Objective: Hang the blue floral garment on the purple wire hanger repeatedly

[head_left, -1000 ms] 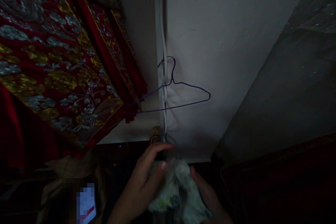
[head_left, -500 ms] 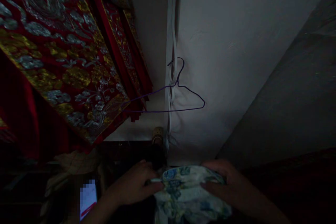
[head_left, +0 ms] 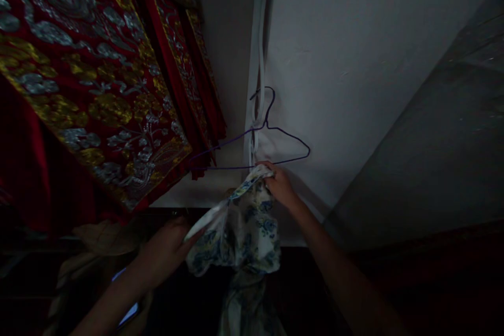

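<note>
A white garment with a blue floral print (head_left: 252, 226) hangs between my hands, its upper edge stretched on a slant. My left hand (head_left: 173, 244) is closed on the lower left end of that edge. Higher up, my right hand (head_left: 277, 181) grips the other end, right at the bottom bar of a purple wire hanger (head_left: 289, 133). The hanger's hook is caught on a white cable (head_left: 261, 58) along the wall. Whether the cloth touches the hanger bar, I cannot tell. The lower part of the garment fades into shadow.
Red cloth embroidered in gold and silver (head_left: 106, 73) hangs at the left, close to the hanger's left end. A pale wall (head_left: 334, 63) stands behind. A lit phone (head_left: 128, 315) lies low at the left, partly behind my left arm. The room is dim.
My right hand has moved up and left to the hanger's bottom bar, lifting one end of the garment. My left hand has moved left, so the garment's edge is now stretched out.
</note>
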Demonstrator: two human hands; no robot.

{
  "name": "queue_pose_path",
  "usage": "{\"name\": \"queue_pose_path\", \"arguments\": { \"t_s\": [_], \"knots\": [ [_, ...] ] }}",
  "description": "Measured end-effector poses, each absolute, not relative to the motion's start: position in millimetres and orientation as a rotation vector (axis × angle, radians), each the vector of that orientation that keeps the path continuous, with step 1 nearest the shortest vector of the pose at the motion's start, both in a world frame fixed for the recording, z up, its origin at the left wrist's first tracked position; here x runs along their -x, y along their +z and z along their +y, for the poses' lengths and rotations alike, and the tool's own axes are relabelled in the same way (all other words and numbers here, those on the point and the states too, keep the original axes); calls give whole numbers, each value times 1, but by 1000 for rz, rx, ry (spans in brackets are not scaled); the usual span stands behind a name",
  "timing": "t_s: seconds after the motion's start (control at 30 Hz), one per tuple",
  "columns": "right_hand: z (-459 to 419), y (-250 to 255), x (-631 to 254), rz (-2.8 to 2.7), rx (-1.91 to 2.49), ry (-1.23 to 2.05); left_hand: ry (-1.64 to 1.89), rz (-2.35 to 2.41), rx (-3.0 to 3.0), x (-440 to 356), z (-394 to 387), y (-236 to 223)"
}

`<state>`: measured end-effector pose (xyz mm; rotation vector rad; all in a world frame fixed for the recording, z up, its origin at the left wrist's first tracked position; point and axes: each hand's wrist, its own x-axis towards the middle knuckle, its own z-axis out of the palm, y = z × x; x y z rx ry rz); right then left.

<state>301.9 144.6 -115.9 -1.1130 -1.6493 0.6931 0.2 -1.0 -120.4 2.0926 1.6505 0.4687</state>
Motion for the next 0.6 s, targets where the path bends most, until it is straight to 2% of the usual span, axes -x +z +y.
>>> {"name": "queue_pose_path", "arguments": {
  "t_s": [0.1,0.23,0.37,0.47,0.6],
  "knots": [
    [142,-121,-318,-1659,1142,653,508,1675,-2119,12,8,-116],
    [110,-118,-345,-1641,1173,630,924,1603,-2163,7,24,-95],
    [74,-109,-351,-1633,1172,602,1258,1463,-2215,-30,41,-50],
    [53,-98,-342,-1686,1126,651,1276,1366,-2359,-58,57,-20],
    [32,-73,-351,-1756,1148,641,1158,1293,-2522,-63,84,-7]
  ]
}}
